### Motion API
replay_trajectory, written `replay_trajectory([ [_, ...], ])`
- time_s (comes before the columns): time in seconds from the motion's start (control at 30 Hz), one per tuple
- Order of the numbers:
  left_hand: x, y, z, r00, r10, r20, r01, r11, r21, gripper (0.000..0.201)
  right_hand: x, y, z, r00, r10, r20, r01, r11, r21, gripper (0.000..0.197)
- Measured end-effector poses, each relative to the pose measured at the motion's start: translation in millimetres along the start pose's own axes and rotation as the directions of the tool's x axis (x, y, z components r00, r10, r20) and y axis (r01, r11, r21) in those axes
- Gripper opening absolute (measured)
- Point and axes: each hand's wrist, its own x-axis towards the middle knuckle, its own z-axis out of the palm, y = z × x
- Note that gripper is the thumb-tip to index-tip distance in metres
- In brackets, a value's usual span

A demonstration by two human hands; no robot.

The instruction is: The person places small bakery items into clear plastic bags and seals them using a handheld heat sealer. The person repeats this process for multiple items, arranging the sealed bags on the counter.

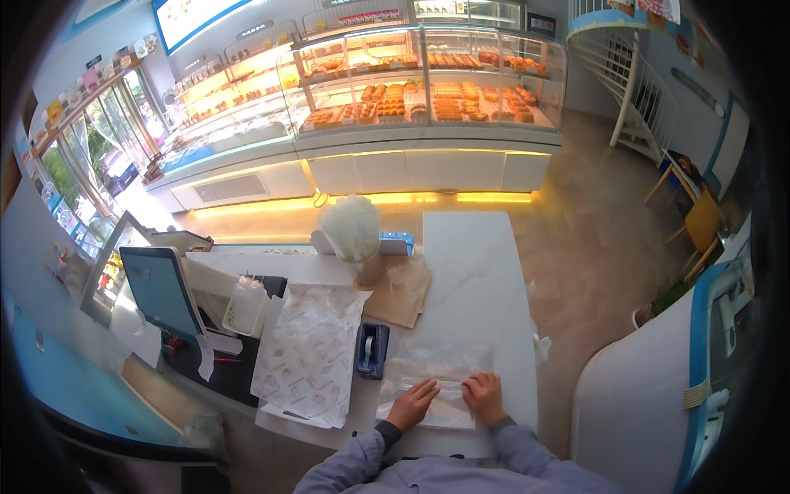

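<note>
A clear plastic bag lies on the white counter near my body, with a pale layer inside or under it that I cannot make out. My left hand presses on its left part, fingers together and pinching at a fold across the plastic. On the right part, my right hand holds the same fold with bent fingers. More crumpled clear film spreads just beyond my hands. Left of the bag stands a dark blue tape dispenser.
Patterned wrapping paper lies at the left, near a white basket and a monitor. Brown paper bags lie beside a container of clear bags. Across the floor stands a lit pastry display case.
</note>
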Motion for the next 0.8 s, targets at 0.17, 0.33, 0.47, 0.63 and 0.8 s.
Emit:
replay_trajectory([
  [0.17, -1.2, -3.1, -0.6, 1.0, -0.021, -0.013, 0.02, 0.998, -0.067, 0.037, -13.2, 18.8, -17.6, 1.0, 0.022, 0.018, -0.023, 0.997, 0.077, 0.013],
  [0.33, 0.5, -4.8, 0.9, 1.0, 0.028, 0.002, -0.028, 0.999, 0.019, 0.036, -2.7, 5.7, -34.0, 0.986, -0.12, 0.114, 0.135, 0.981, -0.136, 0.023],
  [0.47, 14.2, 1.0, -3.8, 0.994, 0.105, 0.031, -0.108, 0.986, 0.125, 0.032, 7.9, -18.5, -36.6, 0.982, -0.086, 0.166, 0.108, 0.987, -0.122, 0.028],
  [0.63, 31.0, 4.4, -10.8, 0.99, 0.139, 0.037, -0.142, 0.983, 0.117, 0.028, 1.8, 1.0, -25.0, 0.984, -0.094, 0.15, 0.118, 0.98, -0.161, 0.024],
  [0.8, 21.5, -8.8, -1.0, 0.999, -0.011, 0.031, 0.009, 0.999, 0.054, 0.027, 0.5, 15.5, -29.3, 0.966, -0.106, 0.235, 0.133, 0.986, -0.104, 0.019],
])
